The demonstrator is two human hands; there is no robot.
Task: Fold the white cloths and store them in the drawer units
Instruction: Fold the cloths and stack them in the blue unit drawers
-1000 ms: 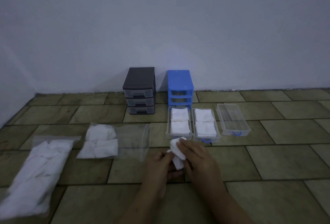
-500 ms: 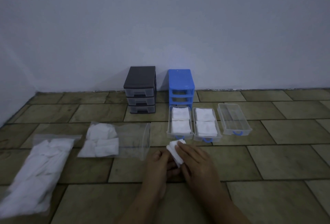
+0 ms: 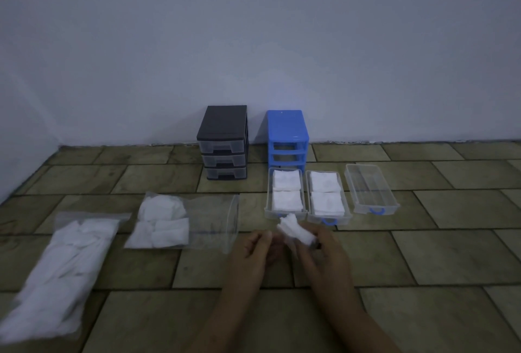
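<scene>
The right hand (image 3: 324,248) pinches a small white cloth (image 3: 296,231) (its long axis running up-left toward the drawers), while the left hand (image 3: 253,251) curls loosely beside it, holding nothing. Beyond lie two cloth-filled drawers (image 3: 285,213) before the blue drawer unit (image 3: 287,138).

Two bare forearms, left grip (image 3: 255,251), right grip (image 3: 324,248), no sleeves visible

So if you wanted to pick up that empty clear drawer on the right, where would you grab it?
Probably by the blue handle on the near end of the empty drawer, coming from the person's side. It lies lengthwise toward the hands with that end closest, and its thin clear walls offer less grip.
</scene>
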